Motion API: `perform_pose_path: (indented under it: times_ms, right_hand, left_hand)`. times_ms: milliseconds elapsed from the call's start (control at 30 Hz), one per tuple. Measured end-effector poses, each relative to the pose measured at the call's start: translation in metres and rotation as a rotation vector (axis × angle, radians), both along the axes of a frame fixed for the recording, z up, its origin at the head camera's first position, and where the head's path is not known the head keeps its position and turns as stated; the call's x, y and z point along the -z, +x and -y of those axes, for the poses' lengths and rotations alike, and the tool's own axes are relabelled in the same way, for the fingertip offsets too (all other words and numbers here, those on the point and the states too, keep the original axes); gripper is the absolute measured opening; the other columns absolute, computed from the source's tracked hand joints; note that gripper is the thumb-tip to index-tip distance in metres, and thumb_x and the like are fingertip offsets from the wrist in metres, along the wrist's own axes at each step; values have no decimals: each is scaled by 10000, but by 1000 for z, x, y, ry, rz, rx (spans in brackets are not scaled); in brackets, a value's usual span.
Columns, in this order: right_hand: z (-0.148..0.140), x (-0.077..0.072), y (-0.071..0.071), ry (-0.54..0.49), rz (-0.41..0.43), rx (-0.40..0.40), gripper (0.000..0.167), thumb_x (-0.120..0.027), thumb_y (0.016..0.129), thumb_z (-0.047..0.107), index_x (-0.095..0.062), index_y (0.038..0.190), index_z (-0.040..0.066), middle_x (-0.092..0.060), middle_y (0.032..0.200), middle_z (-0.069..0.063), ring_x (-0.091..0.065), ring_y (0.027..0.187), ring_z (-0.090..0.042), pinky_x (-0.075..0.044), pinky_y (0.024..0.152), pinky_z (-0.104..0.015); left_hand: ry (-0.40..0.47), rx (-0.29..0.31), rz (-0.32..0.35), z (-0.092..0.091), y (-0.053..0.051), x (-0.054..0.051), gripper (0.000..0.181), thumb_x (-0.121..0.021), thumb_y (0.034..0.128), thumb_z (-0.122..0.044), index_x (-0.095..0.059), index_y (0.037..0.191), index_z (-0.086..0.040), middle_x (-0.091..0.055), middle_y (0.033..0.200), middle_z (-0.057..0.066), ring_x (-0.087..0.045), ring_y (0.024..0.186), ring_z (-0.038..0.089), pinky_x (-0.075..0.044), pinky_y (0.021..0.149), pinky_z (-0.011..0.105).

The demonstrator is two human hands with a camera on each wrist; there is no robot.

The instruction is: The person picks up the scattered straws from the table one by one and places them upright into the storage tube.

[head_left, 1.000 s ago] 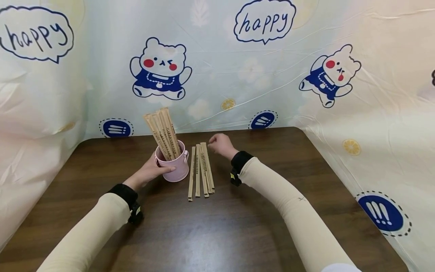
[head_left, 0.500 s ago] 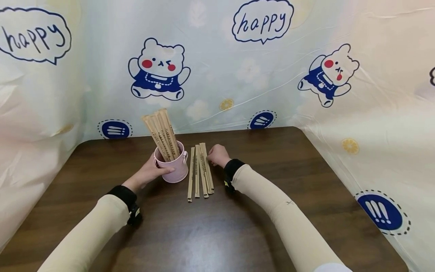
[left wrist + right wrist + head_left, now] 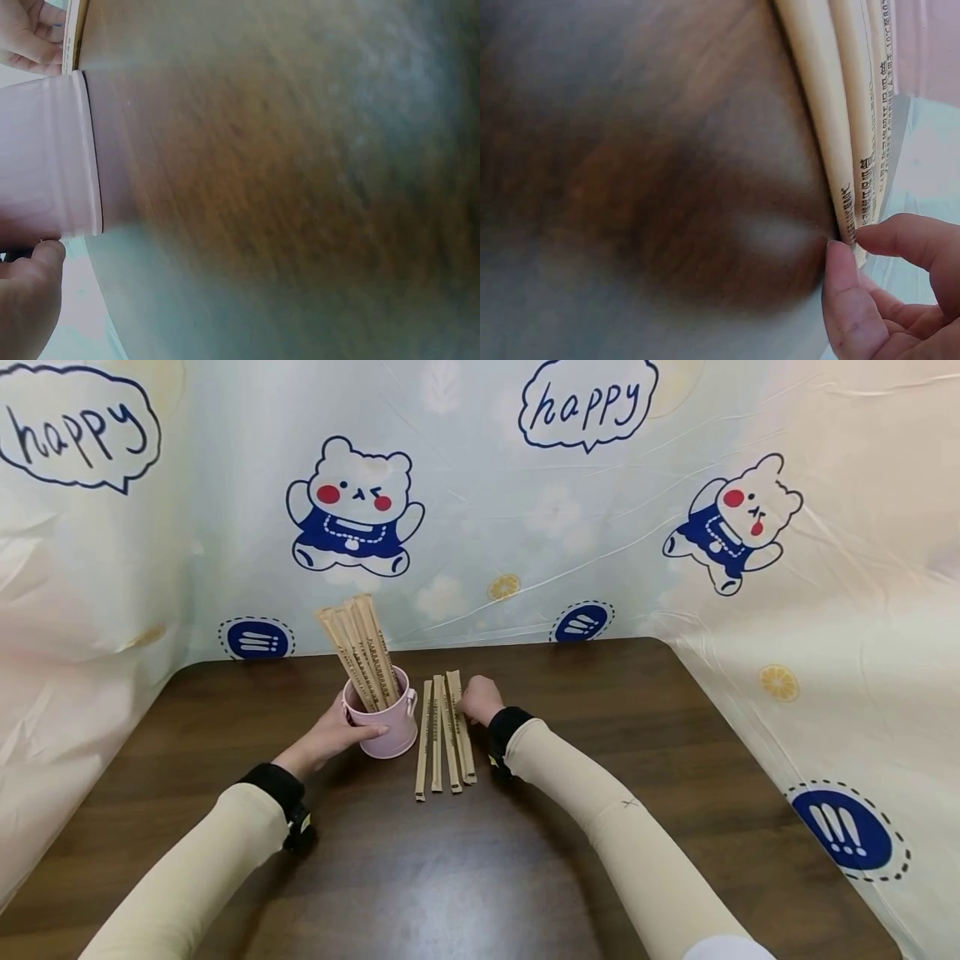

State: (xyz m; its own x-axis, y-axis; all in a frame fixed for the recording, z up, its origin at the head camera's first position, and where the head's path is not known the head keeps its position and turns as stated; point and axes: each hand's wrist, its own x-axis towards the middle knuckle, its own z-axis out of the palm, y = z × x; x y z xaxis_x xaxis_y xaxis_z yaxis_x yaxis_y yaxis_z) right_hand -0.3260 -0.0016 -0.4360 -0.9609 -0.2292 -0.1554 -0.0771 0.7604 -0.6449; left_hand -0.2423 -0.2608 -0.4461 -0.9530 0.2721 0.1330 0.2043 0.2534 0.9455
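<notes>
The fingers of the right hand, thumb against index, pinch the outermost straw near its far end, at the right edge of a loose row of paper-wrapped straws. That row lies flat on the dark wood-grain tabletop, the straws pointing roughly away from the person, some close together at the right. Just to the left of it stands a pink bucket with a small side handle. The left hand grips it, thumb across its front. More wrapped straws lean to the left inside it, rising well above the rim. Behind hangs a pale backdrop printed with bears and the word "happy".
</notes>
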Motion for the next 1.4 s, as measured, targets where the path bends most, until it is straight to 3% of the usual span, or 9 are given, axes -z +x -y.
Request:
perform_pose_path:
  times_ms: [367, 533, 700, 867, 1000, 1100, 1233, 1400]
  right_hand:
    - [0, -5, 2, 11, 27, 4, 400, -674, 952, 86, -502, 592, 98, -477, 537, -9, -518, 462, -135, -474, 488, -248]
    - [-11, -6, -4, -79, 73, 22, 378, -677, 954, 80, -502, 620, 100, -474, 547, -13, -527, 528, -151, -588, 614, -317]
    - [-24, -11, -14, -183, 82, 41, 295, -670, 952, 68, -565, 676, 74, -543, 609, -16, -588, 577, -156, -628, 717, -351]
    - [-34, -22, -14, -321, 38, 54, 115, -638, 958, 41, -680, 890, -42, -624, 790, -63, -671, 722, -206, -620, 856, -434]
    - [-38, -29, -18, -391, -17, 63, 212, -620, 968, 47, -682, 1129, -75, -699, 1021, -192, -670, 765, -195, -605, 902, -460]
    - [-38, -35, -22, -389, -84, 59, 241, -621, 967, 65, -683, 1165, -58, -719, 1137, -256, -708, 788, -260, -614, 852, -405]
    - [-37, -49, -23, -407, -154, 50, 258, -614, 962, 59, -669, 1188, -53, -724, 1146, -246, -711, 914, -325, -596, 808, -377]
    - [-37, -67, -26, -485, -237, 51, 295, -611, 958, 54, -637, 1229, -61, -689, 1106, -211, -654, 874, -230, -581, 784, -339]
  left_hand:
    - [-9, -14, 6, 0, 1, -1, 924, -746, 874, 4, -170, 1594, -54, -353, 1593, 226, -442, 1241, 0, -346, 1013, 94]
    - [-7, 8, -1, -1, 0, -1, 924, -747, 876, 1, -170, 1595, -56, -349, 1598, 224, -443, 1256, 10, -344, 1025, 103]
    - [2, 6, -2, 0, 0, -1, 929, -740, 874, 17, -161, 1597, -61, -342, 1596, 220, -443, 1246, -5, -345, 1019, 98]
    - [3, 6, -1, 1, 0, -1, 928, -735, 876, 21, -158, 1598, -61, -338, 1599, 221, -440, 1252, -4, -345, 1020, 94]
    - [-1, 12, -2, 1, 0, -2, 931, -734, 879, 15, -154, 1602, -73, -333, 1605, 215, -435, 1265, 15, -341, 1024, 99]
    - [-4, 13, -1, 1, 0, -2, 930, -737, 882, 3, -154, 1603, -76, -331, 1606, 214, -433, 1266, 19, -340, 1023, 102]
    - [-5, 11, 0, 2, -1, -1, 931, -739, 884, -5, -150, 1602, -74, -327, 1603, 221, -437, 1253, -4, -346, 1015, 99]
    - [-1, 9, -7, 1, -2, 1, 928, -737, 879, 9, -155, 1599, -66, -336, 1593, 226, -447, 1236, -28, -349, 1014, 98]
